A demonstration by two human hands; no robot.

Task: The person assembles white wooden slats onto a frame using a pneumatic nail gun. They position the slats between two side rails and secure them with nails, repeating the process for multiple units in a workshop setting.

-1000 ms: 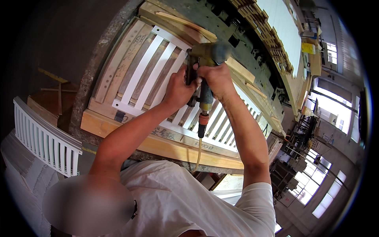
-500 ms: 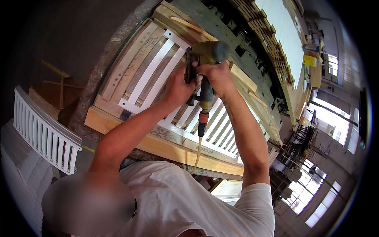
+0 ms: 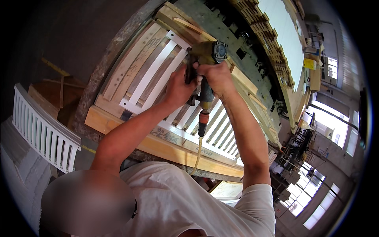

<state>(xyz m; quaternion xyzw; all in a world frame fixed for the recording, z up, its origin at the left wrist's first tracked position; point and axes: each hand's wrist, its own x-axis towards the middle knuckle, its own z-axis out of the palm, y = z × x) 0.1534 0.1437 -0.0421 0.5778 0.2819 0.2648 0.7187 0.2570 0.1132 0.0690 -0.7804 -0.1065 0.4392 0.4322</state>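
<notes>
Both hands clamp the yellow air nailer [image 3: 205, 63] over the white slatted panel [image 3: 158, 79]; right hand [image 3: 215, 77] wraps its grip, left hand [image 3: 179, 89] braces beside it.

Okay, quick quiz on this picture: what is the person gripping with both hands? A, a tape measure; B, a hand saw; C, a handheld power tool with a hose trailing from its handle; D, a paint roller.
C: both the left hand and the right hand clasp a yellowish power tool over the white slatted panel, and a hose hangs from its handle.
</notes>
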